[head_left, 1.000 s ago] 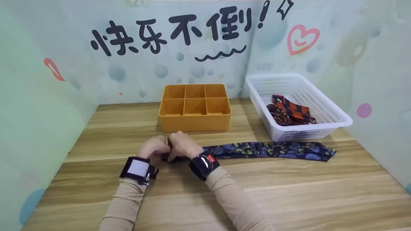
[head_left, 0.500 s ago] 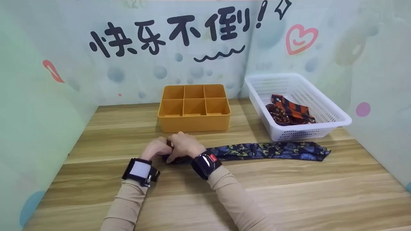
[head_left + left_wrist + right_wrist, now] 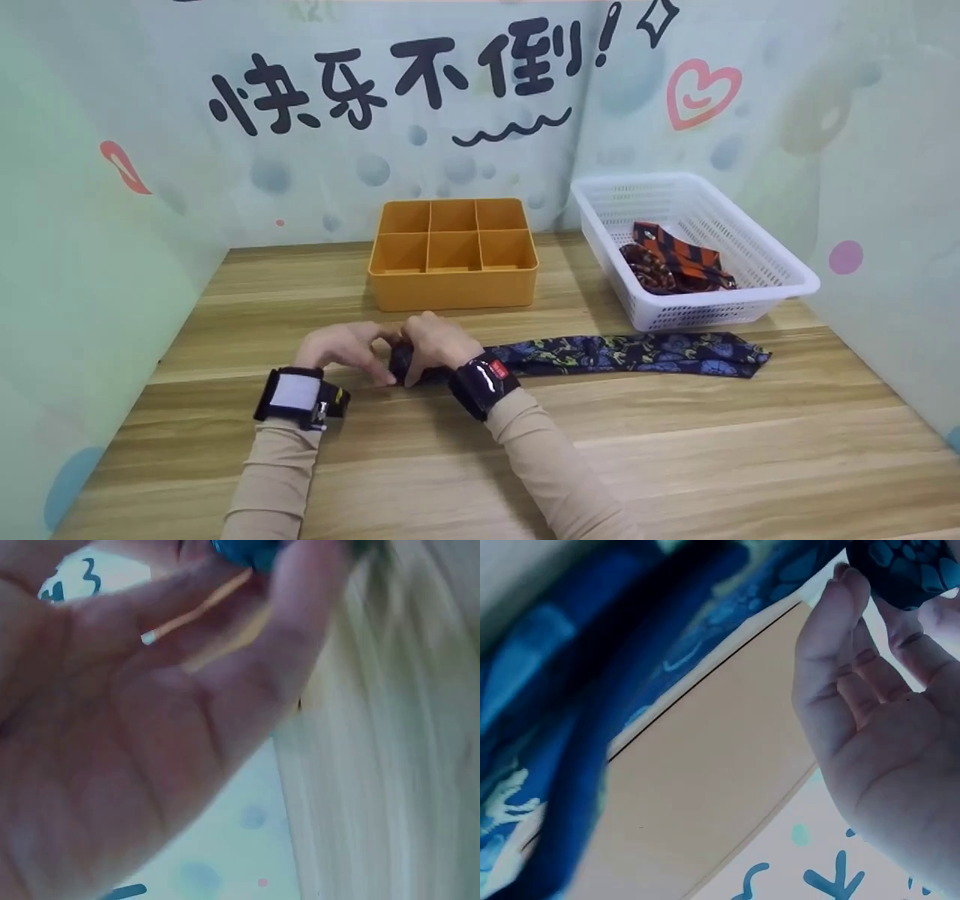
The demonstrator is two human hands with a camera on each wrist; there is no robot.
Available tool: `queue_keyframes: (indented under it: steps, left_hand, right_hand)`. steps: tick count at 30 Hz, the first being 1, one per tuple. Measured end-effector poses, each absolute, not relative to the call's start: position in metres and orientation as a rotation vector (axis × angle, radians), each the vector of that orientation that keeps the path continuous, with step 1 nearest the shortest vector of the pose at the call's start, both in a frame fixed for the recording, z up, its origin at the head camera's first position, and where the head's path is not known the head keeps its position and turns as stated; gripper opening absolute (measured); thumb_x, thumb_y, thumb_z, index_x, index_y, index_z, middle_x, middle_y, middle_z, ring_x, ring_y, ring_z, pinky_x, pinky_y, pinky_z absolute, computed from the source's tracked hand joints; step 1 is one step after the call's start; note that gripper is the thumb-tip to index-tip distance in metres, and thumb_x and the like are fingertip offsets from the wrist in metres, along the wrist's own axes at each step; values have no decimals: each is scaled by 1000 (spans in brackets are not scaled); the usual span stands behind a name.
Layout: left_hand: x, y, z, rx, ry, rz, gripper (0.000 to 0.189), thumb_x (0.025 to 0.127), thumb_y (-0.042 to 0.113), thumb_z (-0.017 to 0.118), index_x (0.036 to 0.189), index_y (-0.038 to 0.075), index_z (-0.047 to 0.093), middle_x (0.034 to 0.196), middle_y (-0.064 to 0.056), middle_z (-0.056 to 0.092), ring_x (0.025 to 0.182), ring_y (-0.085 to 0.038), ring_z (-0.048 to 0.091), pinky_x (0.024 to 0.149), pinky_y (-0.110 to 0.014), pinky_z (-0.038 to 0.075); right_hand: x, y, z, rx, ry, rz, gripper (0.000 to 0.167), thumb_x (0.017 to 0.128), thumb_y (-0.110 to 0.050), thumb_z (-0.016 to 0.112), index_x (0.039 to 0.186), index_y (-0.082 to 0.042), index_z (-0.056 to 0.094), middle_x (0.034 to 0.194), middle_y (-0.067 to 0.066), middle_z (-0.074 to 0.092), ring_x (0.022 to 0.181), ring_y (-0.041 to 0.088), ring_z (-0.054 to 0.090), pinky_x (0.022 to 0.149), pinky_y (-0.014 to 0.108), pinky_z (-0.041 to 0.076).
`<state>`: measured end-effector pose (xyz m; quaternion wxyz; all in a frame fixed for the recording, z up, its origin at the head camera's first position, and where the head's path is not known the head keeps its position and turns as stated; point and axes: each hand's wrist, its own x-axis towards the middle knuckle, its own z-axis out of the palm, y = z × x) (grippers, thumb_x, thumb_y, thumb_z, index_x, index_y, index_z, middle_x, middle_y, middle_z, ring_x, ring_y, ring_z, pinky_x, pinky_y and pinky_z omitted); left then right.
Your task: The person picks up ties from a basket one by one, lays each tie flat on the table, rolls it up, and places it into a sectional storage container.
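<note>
A dark blue necktie (image 3: pixel 622 354) with blue and yellow-green figures lies stretched across the table, its pointed end at the right. Its left end is bunched into a roll (image 3: pixel 401 361) between the two hands. My right hand (image 3: pixel 444 346) grips this roll from above, thumb on the near side and fingers on the far side. At the roll's left side, my left hand (image 3: pixel 337 349) holds it between thumb and fingers, with a gap under the palm. Only a scrap of the roll (image 3: pixel 247 549) shows in the left wrist view. In the right wrist view the patterned roll (image 3: pixel 907 570) is at the fingertips.
An orange box (image 3: pixel 454 291) with several compartments stands just beyond the hands. To the back right is a white perforated basket (image 3: pixel 757 225) holding an orange-and-black striped tie (image 3: pixel 682 255) and a rolled, dark patterned one (image 3: pixel 649 270). Printed walls enclose the wooden table (image 3: pixel 420 465).
My left hand has shifted left and spread its thumb from its fingers, baring more of the roll. The necktie's pointed end has slid slightly left. The right hand stays nearly in place.
</note>
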<state>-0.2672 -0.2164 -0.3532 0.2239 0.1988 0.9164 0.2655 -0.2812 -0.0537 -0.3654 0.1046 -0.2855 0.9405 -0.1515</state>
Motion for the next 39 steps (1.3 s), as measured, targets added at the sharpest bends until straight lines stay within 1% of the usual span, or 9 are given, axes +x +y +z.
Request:
queue_keyframes:
  steps: [3, 8, 11, 16, 21, 25, 31, 35, 39]
  left_hand:
    - [-268, -216, -355, 588, 2609, 750, 54, 70, 18, 80, 117, 0, 59, 121, -20, 62, 107, -29, 57, 96, -42, 44]
    - [-267, -218, -358, 745, 2716, 825, 36, 64, 13, 78, 94, 6, 59, 105, -19, 67, 84, -20, 62, 75, -29, 49]
    - [-268, -218, -358, 774, 2753, 801, 33, 61, 8, 76, 89, 5, 59, 97, -17, 68, 75, -17, 63, 69, -27, 50]
    - [-269, -211, -356, 693, 2784, 676, 38, 62, 7, 75, 97, 4, 61, 96, -15, 68, 79, -19, 63, 73, -29, 50]
    - [-267, -205, -356, 585, 2714, 678, 53, 65, 10, 78, 112, 2, 54, 108, -17, 63, 97, -27, 60, 87, -38, 50]
    - [-267, -206, -359, 614, 2718, 736, 53, 63, 6, 79, 109, 2, 52, 114, -22, 62, 106, -35, 59, 94, -46, 48]
    - [-270, -209, -361, 790, 2783, 712, 37, 60, 2, 75, 92, 3, 57, 98, -17, 68, 90, -28, 63, 81, -38, 52]
    - [-270, -208, -357, 784, 2808, 665, 33, 59, 1, 74, 90, 3, 62, 86, -11, 68, 77, -19, 58, 70, -29, 48]
    - [-267, -203, -353, 723, 2810, 612, 34, 61, 4, 73, 94, 1, 64, 90, -12, 68, 78, -18, 58, 72, -29, 48]
  right_hand:
    - [-282, -51, -363, -821, 2762, -446, 51, 55, -24, 91, 99, -13, 69, 99, 2, 70, 85, 16, 64, 75, 31, 54]
    - [-282, -48, -355, -858, 2747, -406, 46, 58, -31, 90, 97, -15, 69, 96, -1, 69, 82, 12, 60, 72, 28, 51]
    - [-280, -49, -349, -915, 2761, -389, 44, 62, -35, 87, 97, -16, 69, 95, -2, 68, 82, 12, 59, 72, 30, 51]
    - [-280, -50, -349, -874, 2808, -371, 44, 61, -28, 88, 100, -14, 70, 98, 1, 69, 85, 16, 62, 76, 33, 53]
    - [-282, -48, -356, -798, 2822, -356, 48, 57, -22, 90, 100, -11, 71, 99, 5, 71, 87, 18, 64, 79, 33, 54]
    - [-283, -46, -359, -779, 2812, -361, 48, 55, -20, 91, 98, -11, 71, 99, 6, 71, 86, 19, 65, 79, 33, 54]
    - [-283, -44, -354, -818, 2754, -387, 49, 58, -28, 90, 100, -15, 69, 103, 4, 70, 88, 17, 63, 77, 33, 54]
    - [-283, -45, -350, -865, 2757, -385, 46, 61, -35, 87, 96, -12, 69, 95, 2, 70, 80, 14, 60, 71, 31, 52]
    - [-283, -45, -352, -849, 2777, -400, 43, 60, -31, 88, 94, -11, 70, 89, 2, 69, 74, 13, 58, 64, 28, 50]
